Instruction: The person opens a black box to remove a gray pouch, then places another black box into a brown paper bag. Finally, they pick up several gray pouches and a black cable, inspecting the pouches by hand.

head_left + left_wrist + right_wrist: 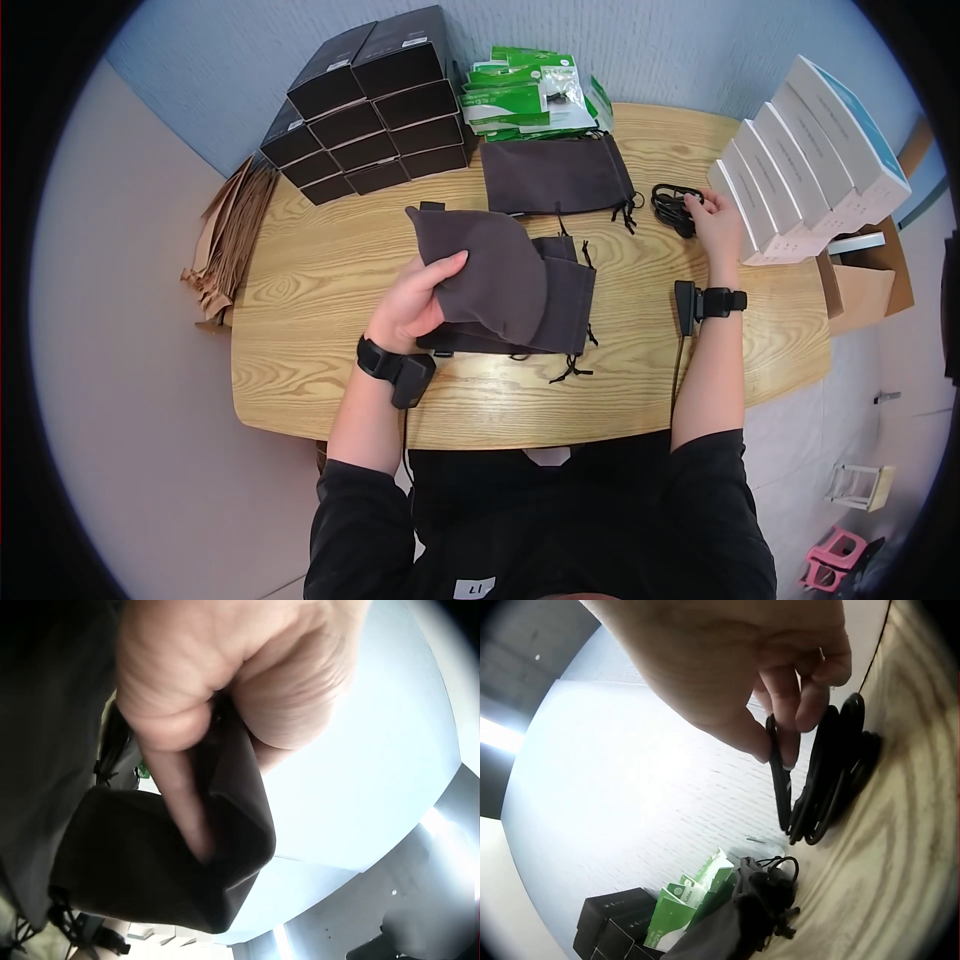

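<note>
My left hand (408,302) grips a dark grey fabric pouch (492,272), thumb on top, above more flat pouches (566,310) with black drawstrings. In the left wrist view the held pouch (120,855) hangs folded, with a finger lying along its inner fold. At the table's right side my right hand (716,226) pinches a strand of a coiled black cable (672,208). The right wrist view shows thumb and fingertips on one loop, while the remaining coils (840,780) stand beside it close over the wood. Another grey drawstring pouch (555,175) lies farther back.
Black boxes (400,110) are stacked at the back left, beside green-and-white packets (520,100). White boxes (790,180) stand in a row just right of the cable. Brown paper bags (232,235) line the left edge; a cardboard carton (880,285) is at the right.
</note>
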Action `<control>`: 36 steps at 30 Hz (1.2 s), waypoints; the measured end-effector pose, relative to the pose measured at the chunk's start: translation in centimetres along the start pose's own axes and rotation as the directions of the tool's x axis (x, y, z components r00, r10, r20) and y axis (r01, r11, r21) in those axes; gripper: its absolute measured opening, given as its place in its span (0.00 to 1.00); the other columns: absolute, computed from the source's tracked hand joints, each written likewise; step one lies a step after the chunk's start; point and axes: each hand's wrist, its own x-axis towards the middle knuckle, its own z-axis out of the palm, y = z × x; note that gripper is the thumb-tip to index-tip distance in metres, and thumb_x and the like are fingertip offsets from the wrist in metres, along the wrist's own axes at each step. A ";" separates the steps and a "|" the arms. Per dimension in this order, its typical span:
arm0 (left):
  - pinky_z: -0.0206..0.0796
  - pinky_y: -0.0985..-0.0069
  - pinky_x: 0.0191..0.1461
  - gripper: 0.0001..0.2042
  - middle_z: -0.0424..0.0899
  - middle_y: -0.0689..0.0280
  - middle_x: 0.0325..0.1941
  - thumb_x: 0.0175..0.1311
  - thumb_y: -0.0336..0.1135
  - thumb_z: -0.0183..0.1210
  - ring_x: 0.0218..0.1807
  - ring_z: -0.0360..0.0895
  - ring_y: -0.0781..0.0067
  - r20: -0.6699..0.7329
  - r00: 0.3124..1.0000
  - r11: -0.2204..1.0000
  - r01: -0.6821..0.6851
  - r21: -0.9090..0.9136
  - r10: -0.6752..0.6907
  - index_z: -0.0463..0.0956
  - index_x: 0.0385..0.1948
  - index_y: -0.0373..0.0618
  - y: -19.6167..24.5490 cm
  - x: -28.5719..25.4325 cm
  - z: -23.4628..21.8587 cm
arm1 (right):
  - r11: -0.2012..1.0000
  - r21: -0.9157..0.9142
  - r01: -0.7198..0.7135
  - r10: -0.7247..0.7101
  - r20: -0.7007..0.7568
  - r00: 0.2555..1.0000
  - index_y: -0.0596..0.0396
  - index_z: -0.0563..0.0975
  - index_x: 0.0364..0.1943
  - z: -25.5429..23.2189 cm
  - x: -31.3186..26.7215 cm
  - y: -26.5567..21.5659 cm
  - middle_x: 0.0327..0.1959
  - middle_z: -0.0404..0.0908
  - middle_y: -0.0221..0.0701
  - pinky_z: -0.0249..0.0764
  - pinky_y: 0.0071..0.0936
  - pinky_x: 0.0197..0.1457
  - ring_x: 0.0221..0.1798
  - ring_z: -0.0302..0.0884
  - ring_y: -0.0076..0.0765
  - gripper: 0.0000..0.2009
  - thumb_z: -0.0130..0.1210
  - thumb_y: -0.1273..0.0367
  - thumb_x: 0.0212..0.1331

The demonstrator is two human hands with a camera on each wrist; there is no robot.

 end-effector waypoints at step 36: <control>0.73 0.80 0.45 0.13 0.79 0.65 0.45 0.70 0.35 0.48 0.43 0.78 0.77 -0.080 0.995 0.976 -0.034 0.214 0.053 0.68 0.50 0.38 0.5 0.2 -0.9 | 0.970 0.017 -0.244 0.074 0.932 0.355 0.60 0.76 0.19 4.6 -10.9 -11.0 0.12 0.74 0.28 0.59 0.16 0.11 0.09 0.68 0.19 0.12 0.57 0.66 0.53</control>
